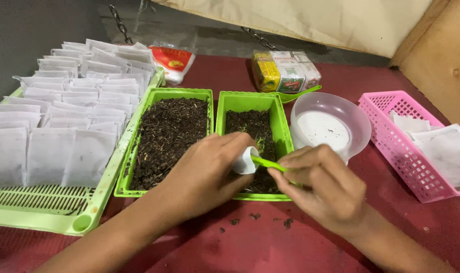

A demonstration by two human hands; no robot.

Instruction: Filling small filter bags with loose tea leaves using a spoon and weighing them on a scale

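Over the right green tray (279,121) of dark dried leaf matter, both hands meet. Left hand (204,172) is curled closed around a small white filter bag (246,162), pinching it with its mouth toward the right. Right hand (323,187) grips a green spoon (267,163) between thumb and fingers; the spoon's tip touches the bag's opening.

Second green tray (139,167), just left of the first and touching it, holds the same dark material, coarser and fuller. Large pale green tray (48,212) at far left carries rows of filled white bags (63,116), overlapping. Clear plastic bowl (359,119) sits just right of the small trays, white inside with a few dark specks. Pink basket (391,146) at far right holds more white bags. Behind the trays: a red-and-white packet (174,61) and a wrapped block of small boxes (285,71). Dark crumbs (255,218) lie scattered on the red table (300,247) near the wrists.
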